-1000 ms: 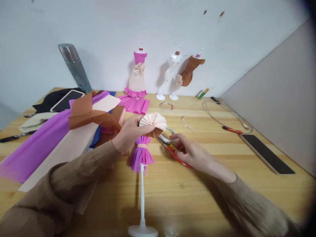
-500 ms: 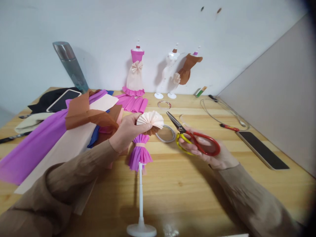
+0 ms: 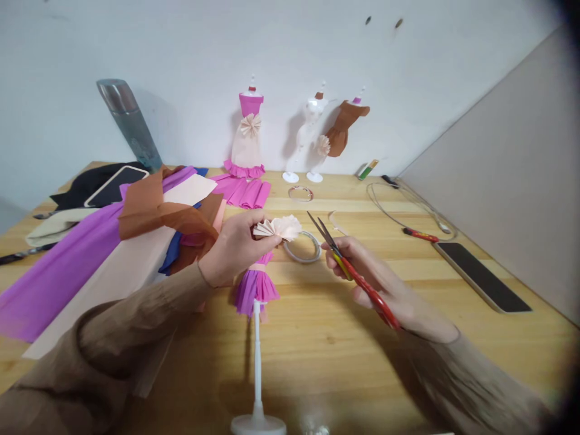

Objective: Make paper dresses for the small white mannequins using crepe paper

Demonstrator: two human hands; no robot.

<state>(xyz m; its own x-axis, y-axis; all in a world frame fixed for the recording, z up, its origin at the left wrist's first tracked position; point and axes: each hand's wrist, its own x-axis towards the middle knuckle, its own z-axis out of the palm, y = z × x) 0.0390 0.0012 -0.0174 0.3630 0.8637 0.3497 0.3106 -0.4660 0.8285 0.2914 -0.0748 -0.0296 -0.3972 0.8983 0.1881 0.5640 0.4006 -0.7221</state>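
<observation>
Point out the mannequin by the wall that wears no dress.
The middle mannequin, white and bare below its brown neckband; the left mannequin wears pink and cream, the right mannequin brown.

Nearest the person, a front form (image 3: 258,368) stands on the surface (image 3: 330,344), and the left hand (image 3: 235,244), with a rosette (image 3: 285,227) between its fingers, is at that form's upper part. Off to the right I see scissors (image 3: 369,287) in the right hand (image 3: 362,260), and a ring (image 3: 308,261) lies between the two hands. Over on the left spread heaped sheets (image 3: 140,202), a phone (image 3: 115,186) behind them and a bottle (image 3: 133,127) farther back by the wall (image 3: 190,48). Three back forms (image 3: 248,145) stand in a row along that wall, a bangle (image 3: 302,200) before them. Far right lies another phone (image 3: 483,277), a cable (image 3: 377,210) behind it.
</observation>
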